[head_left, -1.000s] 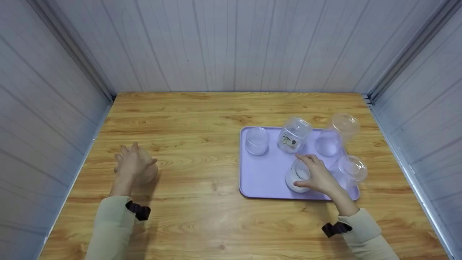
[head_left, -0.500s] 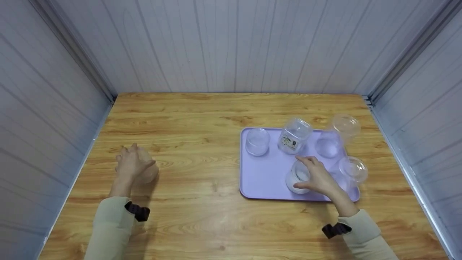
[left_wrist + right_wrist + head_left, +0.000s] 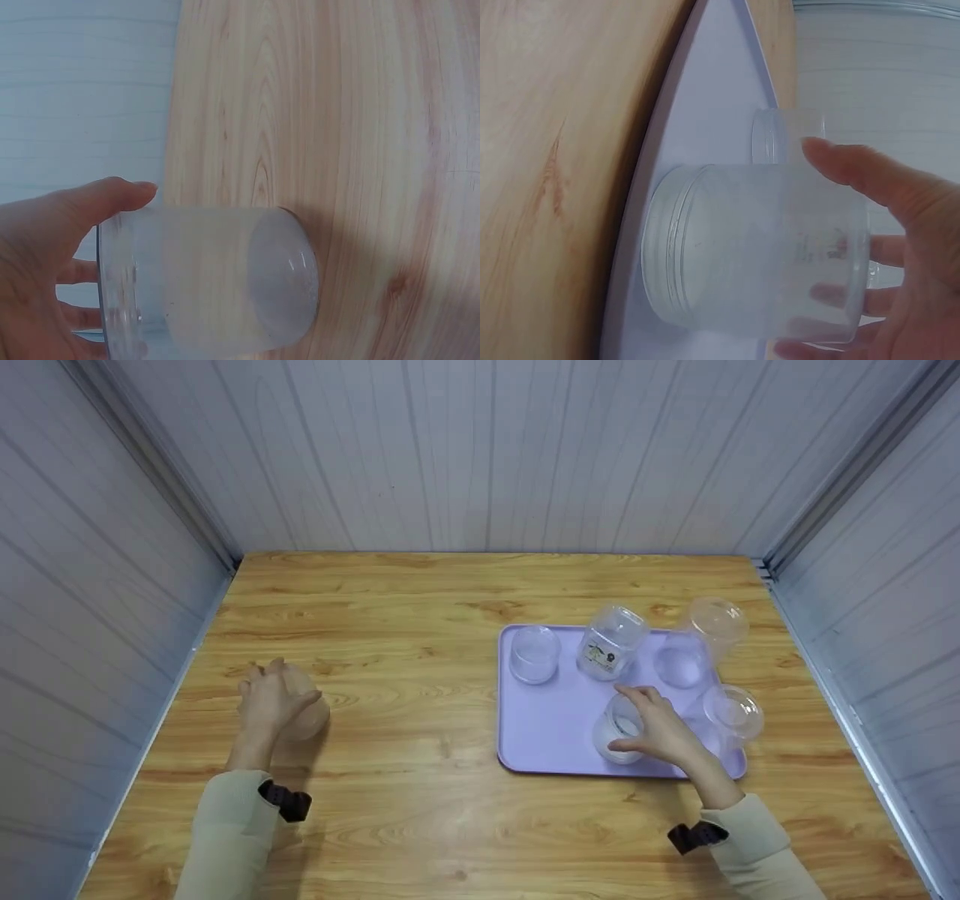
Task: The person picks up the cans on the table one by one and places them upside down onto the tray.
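At the left of the table, my left hand [image 3: 266, 701] grips the top of a clear plastic jar [image 3: 306, 716]. In the left wrist view the jar [image 3: 217, 285] stands on its base, thumb on its side and fingers round the far side of the ridged rim. My right hand [image 3: 660, 727] holds another clear jar [image 3: 619, 731] on the lilac tray [image 3: 540, 735]. Seen from the right wrist, this jar [image 3: 742, 247] has its ridged neck end down at the tray; the thumb lies along one side and fingers show through the wall.
On the tray stand a short clear jar [image 3: 535, 655], a labelled clear jar [image 3: 611, 645], and two tall clear jars, one at the back right [image 3: 682, 660] and one at the right [image 3: 731, 712]. Panelled walls [image 3: 480, 457] enclose the wooden table [image 3: 412, 780] at the back and sides.
The fingers and thumb of my left hand have drawn slightly closer together. My right hand and the jars stay in nearly the same places.
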`<control>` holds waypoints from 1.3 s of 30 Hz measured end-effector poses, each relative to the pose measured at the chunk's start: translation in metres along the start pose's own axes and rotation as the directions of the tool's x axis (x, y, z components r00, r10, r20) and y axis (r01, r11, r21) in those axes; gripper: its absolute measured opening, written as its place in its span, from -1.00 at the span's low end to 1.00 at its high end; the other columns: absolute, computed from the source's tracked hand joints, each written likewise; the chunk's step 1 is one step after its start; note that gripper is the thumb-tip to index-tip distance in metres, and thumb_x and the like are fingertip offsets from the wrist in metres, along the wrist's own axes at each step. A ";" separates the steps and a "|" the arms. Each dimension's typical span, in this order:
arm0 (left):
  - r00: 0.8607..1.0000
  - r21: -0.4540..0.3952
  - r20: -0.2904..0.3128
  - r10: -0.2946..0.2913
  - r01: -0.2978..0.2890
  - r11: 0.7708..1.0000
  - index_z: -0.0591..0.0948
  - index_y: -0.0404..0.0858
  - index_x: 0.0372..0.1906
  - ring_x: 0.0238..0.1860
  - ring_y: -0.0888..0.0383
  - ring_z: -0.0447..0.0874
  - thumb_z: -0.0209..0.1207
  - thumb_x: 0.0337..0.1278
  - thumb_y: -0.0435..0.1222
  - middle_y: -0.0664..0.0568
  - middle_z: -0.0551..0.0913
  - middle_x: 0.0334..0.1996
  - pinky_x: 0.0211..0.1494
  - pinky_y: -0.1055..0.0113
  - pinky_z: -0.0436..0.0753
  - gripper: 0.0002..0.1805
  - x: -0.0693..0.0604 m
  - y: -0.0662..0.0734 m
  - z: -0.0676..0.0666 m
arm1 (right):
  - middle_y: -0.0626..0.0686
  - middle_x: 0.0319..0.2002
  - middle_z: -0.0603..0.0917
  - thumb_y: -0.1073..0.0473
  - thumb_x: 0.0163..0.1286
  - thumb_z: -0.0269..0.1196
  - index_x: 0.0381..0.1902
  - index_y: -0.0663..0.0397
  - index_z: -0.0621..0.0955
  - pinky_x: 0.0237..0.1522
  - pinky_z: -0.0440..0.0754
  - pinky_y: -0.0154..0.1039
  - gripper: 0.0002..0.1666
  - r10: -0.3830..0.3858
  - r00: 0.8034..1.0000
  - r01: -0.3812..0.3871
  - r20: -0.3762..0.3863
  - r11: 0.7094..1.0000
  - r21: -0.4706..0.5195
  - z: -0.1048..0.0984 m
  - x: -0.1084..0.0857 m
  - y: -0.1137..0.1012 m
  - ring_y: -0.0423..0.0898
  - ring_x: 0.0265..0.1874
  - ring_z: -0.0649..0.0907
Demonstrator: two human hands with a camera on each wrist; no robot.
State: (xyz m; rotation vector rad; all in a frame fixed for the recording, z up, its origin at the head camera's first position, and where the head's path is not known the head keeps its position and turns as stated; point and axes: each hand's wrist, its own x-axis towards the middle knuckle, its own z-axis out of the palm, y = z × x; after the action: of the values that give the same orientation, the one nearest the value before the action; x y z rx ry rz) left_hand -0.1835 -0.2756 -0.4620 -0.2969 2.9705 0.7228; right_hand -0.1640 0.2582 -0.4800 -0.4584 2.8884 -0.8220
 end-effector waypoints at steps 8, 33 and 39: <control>0.998 0.000 -0.053 0.042 -0.042 0.999 0.08 -0.52 0.25 0.02 -0.51 0.06 0.22 -0.07 -0.05 -0.60 0.07 0.08 -0.07 -0.29 0.26 -0.08 0.000 0.004 -0.002 | 0.44 0.08 0.26 0.05 -0.27 0.49 0.23 0.30 0.24 -0.06 0.32 0.25 0.11 0.010 1.000 -0.010 0.026 1.000 -0.020 -0.002 0.000 -0.003 0.41 -0.01 0.31; 0.963 0.016 -0.150 0.225 -0.225 0.974 0.23 -0.47 0.20 -0.04 -0.44 0.20 0.27 -0.13 -0.10 -0.49 0.22 0.04 -0.11 -0.23 0.32 -0.17 -0.011 0.052 -0.005 | 0.39 0.15 0.19 0.01 -0.01 0.36 0.28 0.28 0.14 0.05 0.26 0.19 0.00 -0.043 0.998 0.043 0.045 0.999 0.002 -0.033 0.014 -0.019 0.31 0.09 0.28; 0.962 -0.015 -0.147 0.230 -0.235 0.972 0.20 -0.45 0.23 0.00 -0.39 0.19 0.28 -0.14 -0.10 -0.46 0.22 0.06 -0.09 -0.21 0.32 -0.15 -0.013 0.066 -0.002 | 0.34 0.14 0.23 0.01 0.03 0.34 0.28 0.27 0.15 0.10 0.24 0.13 -0.04 -0.052 0.998 0.050 0.029 0.997 0.052 -0.037 0.023 -0.026 0.24 0.11 0.29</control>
State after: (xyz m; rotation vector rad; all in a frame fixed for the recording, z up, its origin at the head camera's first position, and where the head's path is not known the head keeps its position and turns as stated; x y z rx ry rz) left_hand -0.1845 -0.2170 -0.4296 0.0002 3.1700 0.8056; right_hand -0.1861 0.2484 -0.4355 -0.5362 2.8310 -0.8867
